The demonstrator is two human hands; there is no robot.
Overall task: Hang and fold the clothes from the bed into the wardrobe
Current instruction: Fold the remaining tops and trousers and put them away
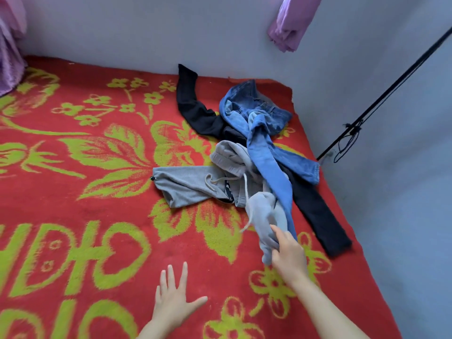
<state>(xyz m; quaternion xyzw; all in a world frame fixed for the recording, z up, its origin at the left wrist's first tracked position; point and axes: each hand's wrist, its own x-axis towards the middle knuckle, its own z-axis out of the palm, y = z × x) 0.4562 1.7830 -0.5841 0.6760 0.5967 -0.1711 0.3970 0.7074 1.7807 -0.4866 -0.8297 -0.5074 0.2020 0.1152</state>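
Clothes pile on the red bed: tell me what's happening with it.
A person's right hand grips one bunched end of the grey fleece sweatpants. The left hand is spread open over the red-and-green flowered blanket. Blue denim jeans and a black garment lie tangled across the sweatpants near the wall.

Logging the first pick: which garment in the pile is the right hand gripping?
The grey drawstring garment; the right hand bunches its near end. The jeans are blue; the black garment lies underneath.

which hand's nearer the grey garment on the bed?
Right. The right hand grips the near end of the grey garment; the left hand is spread open over the red blanket, apart from it.
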